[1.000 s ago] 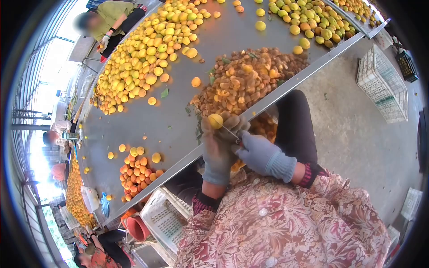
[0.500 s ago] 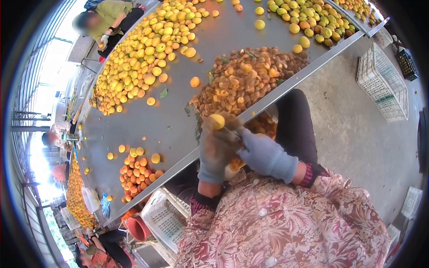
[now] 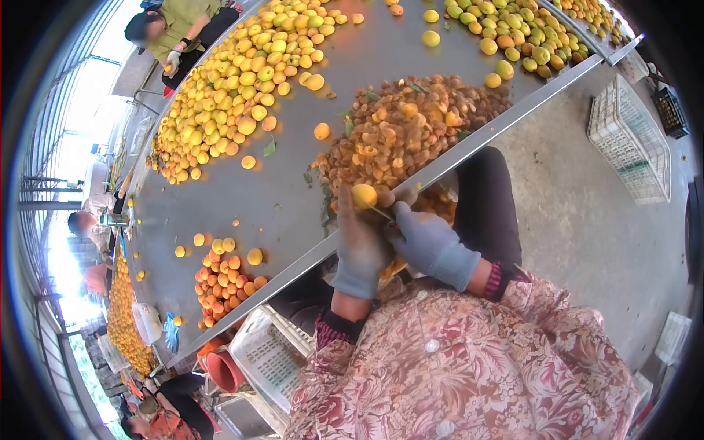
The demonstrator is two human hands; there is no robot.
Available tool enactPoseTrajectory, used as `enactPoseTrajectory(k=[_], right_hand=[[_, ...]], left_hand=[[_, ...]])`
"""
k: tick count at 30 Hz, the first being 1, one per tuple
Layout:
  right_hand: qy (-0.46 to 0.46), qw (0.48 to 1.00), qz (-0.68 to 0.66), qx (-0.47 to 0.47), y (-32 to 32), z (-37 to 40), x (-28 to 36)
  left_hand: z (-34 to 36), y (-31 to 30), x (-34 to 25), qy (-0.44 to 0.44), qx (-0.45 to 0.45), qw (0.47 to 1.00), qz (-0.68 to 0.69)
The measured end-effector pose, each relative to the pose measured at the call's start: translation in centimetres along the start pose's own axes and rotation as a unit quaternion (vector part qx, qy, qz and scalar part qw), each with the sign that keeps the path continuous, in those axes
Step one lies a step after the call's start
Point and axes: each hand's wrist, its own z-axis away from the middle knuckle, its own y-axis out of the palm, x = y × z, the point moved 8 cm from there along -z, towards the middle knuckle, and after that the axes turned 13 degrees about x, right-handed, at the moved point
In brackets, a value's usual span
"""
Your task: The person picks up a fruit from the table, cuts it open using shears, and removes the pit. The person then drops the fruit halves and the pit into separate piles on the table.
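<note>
My left hand (image 3: 361, 246), in a soiled grey glove, holds a yellow apricot (image 3: 364, 196) up at its fingertips, just over the table edge. My right hand (image 3: 431, 243), in a blue-grey glove, is closed around a small knife (image 3: 380, 213). The knife's thin metal blade points up and left, its tip close under the apricot. Right beyond both hands lies a heap of brown apricot pits (image 3: 411, 132), with orange bits of flesh and a few leaves among them. Below my hands, orange fruit halves (image 3: 438, 204) show partly behind my right hand.
Whole yellow apricots (image 3: 235, 88) cover the far left of the metal table (image 3: 220, 202); greener ones (image 3: 524, 33) lie far right. Riper orange apricots (image 3: 224, 282) sit near the left edge. White crates (image 3: 268, 359) (image 3: 627, 139) and a red bucket (image 3: 224, 370) stand around. Co-workers (image 3: 176, 37) sit along the left.
The apricot and my left hand have shifted slightly right. My right hand remains around the knife, its blade still near the fruit. The view has shifted slightly.
</note>
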Motion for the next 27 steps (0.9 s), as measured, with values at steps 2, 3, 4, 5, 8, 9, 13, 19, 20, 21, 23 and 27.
enactPoseTrajectory(k=[2, 3, 4, 5, 8, 9, 13, 19, 20, 21, 23, 27], right_hand=[[-0.026, 0.999, 0.015, -0.020, 0.0, 0.4, 0.1], [-0.028, 0.999, 0.015, -0.017, 0.1, 0.8, -0.1], [-0.056, 0.998, 0.026, -0.022, -0.2, 1.3, 0.0], [-0.084, 0.995, 0.037, -0.026, -0.4, 1.9, 0.3], [-0.090, 0.941, -0.325, -0.010, -1.9, 3.3, -0.3], [-0.087, 0.942, -0.325, -0.011, -2.4, 3.3, 0.0], [-0.108, 0.752, -0.650, -0.004, -2.5, 0.7, 0.9], [-0.069, 0.764, -0.641, 0.042, -1.0, 0.1, 1.4], [-0.068, 0.763, -0.641, 0.041, -1.0, 0.2, 1.2], [-0.074, 0.755, -0.646, 0.086, -0.7, 0.3, 1.4], [-0.081, 0.746, -0.648, 0.129, -0.3, 0.3, 1.7], [-0.095, 0.756, -0.646, 0.047, 0.5, -0.6, 1.0]], left_hand=[[0.1, -0.1, 0.1, -0.001, -0.013, 1.000, 0.009], [0.3, 0.2, -0.2, 0.013, -0.019, 1.000, 0.018], [0.4, 0.2, -0.8, 0.029, -0.024, 0.999, 0.025], [0.5, -0.2, -1.4, 0.034, -0.025, 0.999, 0.024], [1.3, -1.3, -4.9, 0.141, -0.113, 0.959, -0.218], [1.6, -0.6, -4.6, 0.138, -0.113, 0.960, -0.215], [2.0, 1.8, -4.0, 0.111, -0.066, 0.897, -0.424], [4.2, 7.5, -6.1, 0.274, -0.123, 0.437, -0.848], [4.3, 7.5, -6.1, 0.273, -0.122, 0.438, -0.848], [4.4, 8.0, -5.8, 0.286, -0.098, 0.408, -0.861], [4.4, 8.4, -5.7, 0.302, -0.072, 0.378, -0.872], [4.1, 8.4, -5.0, 0.302, -0.054, 0.362, -0.880]])
